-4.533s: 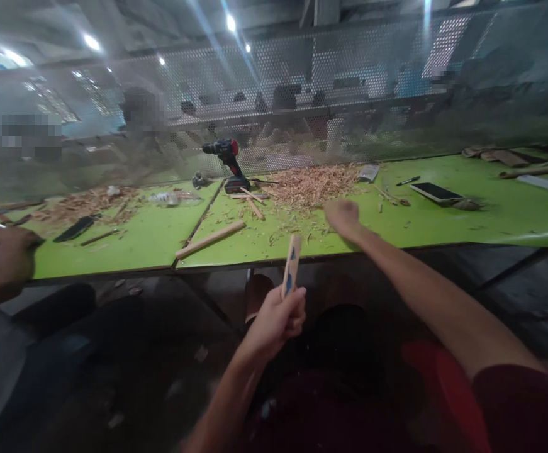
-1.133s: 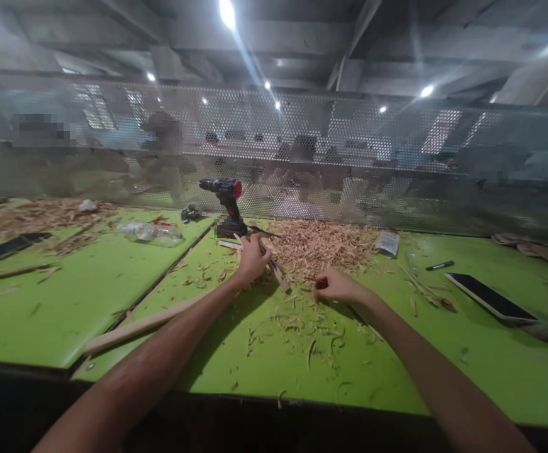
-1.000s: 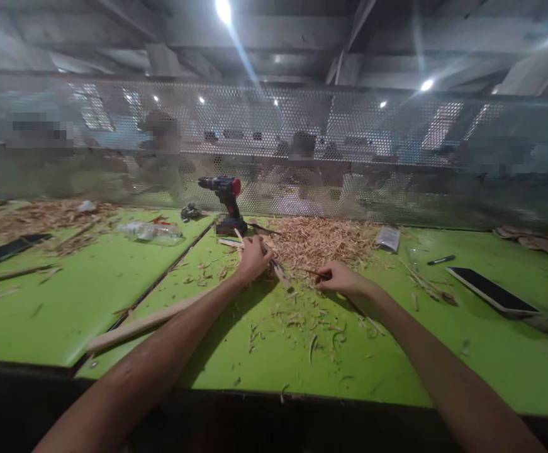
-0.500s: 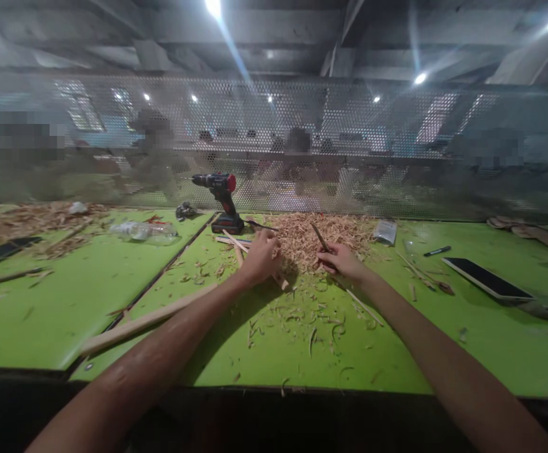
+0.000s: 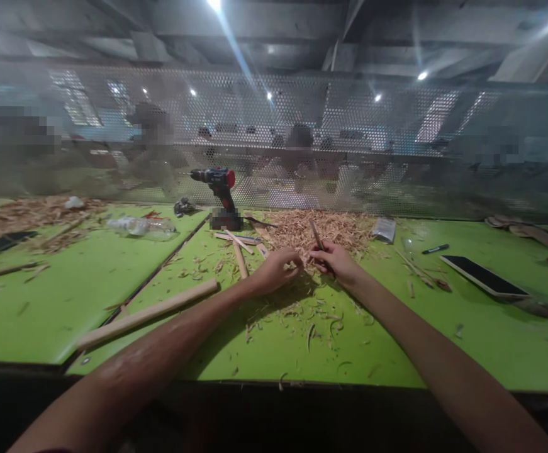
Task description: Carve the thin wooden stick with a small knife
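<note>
My right hand (image 5: 335,259) is closed around a slim dark stick-like tool (image 5: 316,233), whose upper end points up and away; I cannot make out its exact kind. Close by on the left, my left hand (image 5: 279,270) has its fingers curled toward the thumb. Whatever it grips, if anything, is too small or hidden. Both hands are just in front of a heap of wood shavings (image 5: 323,225). Left of my left hand lies a thin wooden strip (image 5: 241,260), and a thick wooden stick (image 5: 151,313) rests beyond my forearm.
A cordless drill (image 5: 221,194) stands at the back, with a plastic bottle (image 5: 144,228) to its left. At right are a small packet (image 5: 384,229), a black marker (image 5: 435,249) and a dark tablet-like slab (image 5: 485,275). A perforated screen (image 5: 264,170) borders the green table (image 5: 349,352).
My left hand has come nearer and to the right, toward my right hand. The short wood piece that showed beneath it is out of sight. My right hand still holds the dark tool.
</note>
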`<action>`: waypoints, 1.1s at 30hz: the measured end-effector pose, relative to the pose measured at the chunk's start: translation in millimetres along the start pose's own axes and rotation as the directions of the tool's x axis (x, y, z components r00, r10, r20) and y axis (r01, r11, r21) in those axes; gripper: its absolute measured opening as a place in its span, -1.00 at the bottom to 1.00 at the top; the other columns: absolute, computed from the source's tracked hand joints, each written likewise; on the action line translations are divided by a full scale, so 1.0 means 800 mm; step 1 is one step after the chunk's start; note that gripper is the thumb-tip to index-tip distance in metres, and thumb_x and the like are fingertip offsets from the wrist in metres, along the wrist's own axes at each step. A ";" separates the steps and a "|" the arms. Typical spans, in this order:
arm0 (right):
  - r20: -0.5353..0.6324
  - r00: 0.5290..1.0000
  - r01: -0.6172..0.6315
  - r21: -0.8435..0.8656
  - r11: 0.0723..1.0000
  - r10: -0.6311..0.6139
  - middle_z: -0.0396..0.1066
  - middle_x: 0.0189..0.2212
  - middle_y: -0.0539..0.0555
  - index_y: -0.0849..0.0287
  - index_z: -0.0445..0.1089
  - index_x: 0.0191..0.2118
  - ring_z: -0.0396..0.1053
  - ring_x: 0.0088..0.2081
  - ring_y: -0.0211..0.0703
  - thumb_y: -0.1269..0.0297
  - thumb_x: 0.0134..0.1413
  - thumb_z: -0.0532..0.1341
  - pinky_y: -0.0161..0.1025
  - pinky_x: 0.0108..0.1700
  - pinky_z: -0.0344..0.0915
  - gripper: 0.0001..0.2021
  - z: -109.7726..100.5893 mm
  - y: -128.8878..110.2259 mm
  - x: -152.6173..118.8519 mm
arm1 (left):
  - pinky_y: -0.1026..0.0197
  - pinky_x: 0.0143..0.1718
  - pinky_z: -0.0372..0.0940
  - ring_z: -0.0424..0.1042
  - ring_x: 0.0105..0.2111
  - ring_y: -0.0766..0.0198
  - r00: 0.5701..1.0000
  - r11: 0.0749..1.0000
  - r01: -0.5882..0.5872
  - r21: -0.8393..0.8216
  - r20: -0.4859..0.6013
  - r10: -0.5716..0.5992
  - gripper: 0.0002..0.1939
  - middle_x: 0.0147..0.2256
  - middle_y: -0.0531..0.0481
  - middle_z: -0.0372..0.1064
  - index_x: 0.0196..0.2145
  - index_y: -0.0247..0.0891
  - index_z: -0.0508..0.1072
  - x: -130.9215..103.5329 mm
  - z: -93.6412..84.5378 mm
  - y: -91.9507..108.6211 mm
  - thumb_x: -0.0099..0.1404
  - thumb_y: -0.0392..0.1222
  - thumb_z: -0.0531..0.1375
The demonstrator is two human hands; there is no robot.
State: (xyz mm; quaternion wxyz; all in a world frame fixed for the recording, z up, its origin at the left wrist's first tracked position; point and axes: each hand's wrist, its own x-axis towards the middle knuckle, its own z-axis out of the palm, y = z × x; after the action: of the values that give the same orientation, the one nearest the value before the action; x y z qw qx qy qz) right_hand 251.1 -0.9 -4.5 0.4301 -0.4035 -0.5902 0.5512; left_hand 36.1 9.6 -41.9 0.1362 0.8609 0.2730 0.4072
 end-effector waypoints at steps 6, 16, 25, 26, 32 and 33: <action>-0.115 0.993 0.027 -0.075 0.997 -0.035 0.31 -0.62 -0.10 0.10 0.34 -0.35 0.09 -0.65 -0.34 0.17 -0.01 0.44 -0.36 -0.64 -0.09 -0.73 -0.008 0.005 0.008 | 0.22 -0.22 0.36 0.47 -0.27 0.23 1.000 0.999 0.001 0.040 -0.028 0.000 -0.88 -0.30 -0.03 0.51 -0.34 -0.23 0.50 -0.003 -0.006 -0.002 0.28 -0.42 0.22; -0.059 0.996 0.057 -0.055 0.997 -0.060 0.12 -0.68 -0.19 0.12 0.47 -0.24 -0.02 -0.67 -0.37 0.22 0.01 0.48 -0.37 -0.63 -0.11 -0.76 -0.001 0.004 0.005 | 0.27 -0.29 0.31 0.44 -0.35 0.28 0.999 0.998 0.026 0.060 -0.038 -0.024 -0.86 -0.35 0.01 0.51 -0.29 -0.24 0.50 -0.003 -0.010 0.001 0.31 -0.43 0.20; 0.020 1.000 -0.003 -0.071 0.997 0.004 0.26 -0.68 -0.11 0.16 0.44 -0.37 0.04 -0.68 -0.41 0.15 -0.04 0.51 -0.41 -0.66 -0.13 -0.72 0.010 0.004 0.001 | 0.18 -0.20 0.32 0.44 -0.22 0.17 0.997 0.984 -0.074 0.162 0.045 0.067 -0.84 -0.28 -0.07 0.50 -0.29 -0.23 0.54 -0.004 -0.009 0.002 0.33 -0.42 0.20; 0.011 1.000 -0.001 -0.065 0.998 0.001 0.29 -0.66 -0.09 0.16 0.43 -0.38 0.05 -0.68 -0.41 0.15 -0.04 0.51 -0.41 -0.67 -0.13 -0.71 0.009 0.004 0.002 | 0.18 -0.20 0.32 0.44 -0.22 0.17 0.998 0.986 -0.064 0.156 0.032 0.060 -0.84 -0.28 -0.07 0.50 -0.30 -0.23 0.54 -0.003 -0.010 0.003 0.33 -0.42 0.19; -0.027 1.000 0.008 -0.023 1.000 -0.009 0.41 -0.58 -0.02 0.13 0.38 -0.42 0.09 -0.68 -0.41 0.16 0.04 0.45 -0.41 -0.69 -0.09 -0.74 0.005 0.004 0.003 | 0.19 -0.26 0.32 0.43 -0.27 0.20 1.000 0.990 0.011 0.140 -0.019 -0.008 -0.86 -0.28 -0.08 0.47 -0.32 -0.22 0.49 0.000 -0.017 0.006 0.34 -0.40 0.19; -0.029 1.000 0.008 -0.021 1.000 -0.009 0.43 -0.56 0.00 0.13 0.37 -0.43 0.11 -0.68 -0.40 0.17 0.06 0.43 -0.41 -0.69 -0.08 -0.75 0.005 0.004 0.003 | 0.20 -0.27 0.33 0.43 -0.27 0.20 1.000 0.991 0.018 0.135 -0.021 -0.015 -0.86 -0.28 -0.08 0.47 -0.33 -0.22 0.48 0.000 -0.017 0.006 0.33 -0.42 0.20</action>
State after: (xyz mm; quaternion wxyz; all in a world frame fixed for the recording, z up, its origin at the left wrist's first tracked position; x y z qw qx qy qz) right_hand 246.6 0.5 -7.6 0.4369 -0.4134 -0.5912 0.5373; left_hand 26.8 5.9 -31.1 0.0783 0.8617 0.3085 0.3952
